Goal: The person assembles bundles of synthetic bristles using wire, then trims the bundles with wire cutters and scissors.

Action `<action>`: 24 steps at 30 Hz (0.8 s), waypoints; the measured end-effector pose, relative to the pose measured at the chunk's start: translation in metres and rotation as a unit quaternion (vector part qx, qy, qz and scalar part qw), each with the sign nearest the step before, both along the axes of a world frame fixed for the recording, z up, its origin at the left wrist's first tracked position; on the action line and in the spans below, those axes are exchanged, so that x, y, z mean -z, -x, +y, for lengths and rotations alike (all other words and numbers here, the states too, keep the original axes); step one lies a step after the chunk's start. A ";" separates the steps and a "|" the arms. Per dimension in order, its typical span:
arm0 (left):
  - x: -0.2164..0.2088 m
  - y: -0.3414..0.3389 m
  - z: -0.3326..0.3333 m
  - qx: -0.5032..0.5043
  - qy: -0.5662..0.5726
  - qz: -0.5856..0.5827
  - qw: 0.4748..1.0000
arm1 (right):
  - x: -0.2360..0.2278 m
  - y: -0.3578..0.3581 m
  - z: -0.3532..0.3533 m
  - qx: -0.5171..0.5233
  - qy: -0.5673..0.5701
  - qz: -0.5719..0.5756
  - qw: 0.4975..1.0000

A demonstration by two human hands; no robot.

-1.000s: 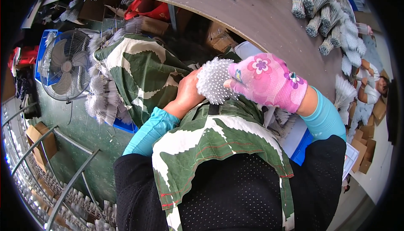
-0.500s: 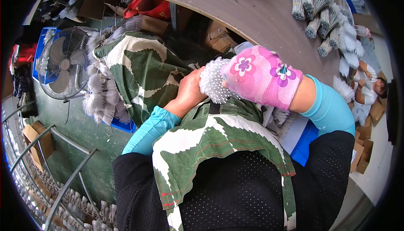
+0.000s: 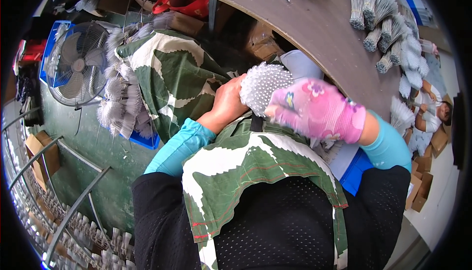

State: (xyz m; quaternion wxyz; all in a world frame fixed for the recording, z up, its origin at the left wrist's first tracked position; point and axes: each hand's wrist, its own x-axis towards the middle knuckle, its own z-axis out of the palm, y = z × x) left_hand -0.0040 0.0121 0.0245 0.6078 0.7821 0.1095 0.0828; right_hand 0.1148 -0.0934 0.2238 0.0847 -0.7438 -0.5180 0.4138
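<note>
My bare left hand [image 3: 227,98] is closed around the side of a bundle of thin brushes [image 3: 265,87]. The bundle's near end is a dome of small whitish tips; the rest of its length is hidden. Just right of it is my right hand [image 3: 317,108], in a pink flowered glove. Motion blurs its fingertips, which overlap the bundle's lower right edge, so I cannot see whether they touch or grip anything. Beneath both hands lies a green and white camouflage apron [image 3: 231,164] over my lap.
Bundled wire-stemmed brushes [image 3: 376,4] lie on the brown table [image 3: 314,39] ahead. A floor fan [image 3: 78,65] stands at left, beside more white brush bundles [image 3: 118,105]. A metal rack [image 3: 81,201] is at lower left. Another person [image 3: 432,107] sits at far right.
My gloved right hand has shifted right and slightly down, away from the top of the bundle, showing more of its white tips. My left hand keeps its hold. The view has shifted slightly.
</note>
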 end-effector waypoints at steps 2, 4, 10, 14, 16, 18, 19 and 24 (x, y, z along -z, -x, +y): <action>0.010 0.002 0.000 -0.003 -0.028 0.018 0.999 | 0.019 0.016 -0.016 0.082 -0.005 0.129 0.988; 0.020 0.002 -0.003 -0.019 -0.008 0.014 1.000 | 0.033 0.031 -0.031 0.144 0.046 0.181 0.972; 0.014 0.002 -0.004 -0.030 -0.100 0.024 0.994 | 0.086 0.061 -0.047 0.329 -0.057 0.254 0.908; 0.009 0.004 -0.006 -0.038 -0.037 0.039 0.998 | 0.101 0.064 -0.042 0.360 -0.082 0.230 0.900; 0.012 0.003 -0.006 -0.031 -0.078 0.068 0.994 | 0.109 0.064 -0.045 0.354 -0.097 0.239 0.899; 0.016 0.002 -0.006 -0.031 -0.091 0.073 0.993 | 0.118 0.066 -0.045 0.409 -0.121 0.296 0.854; 0.018 0.002 -0.006 -0.031 -0.102 0.079 0.991 | 0.121 0.065 -0.045 0.409 -0.121 0.296 0.855; 0.026 0.003 -0.009 -0.057 -0.077 0.057 0.994 | 0.122 0.066 -0.037 0.402 -0.115 0.253 0.873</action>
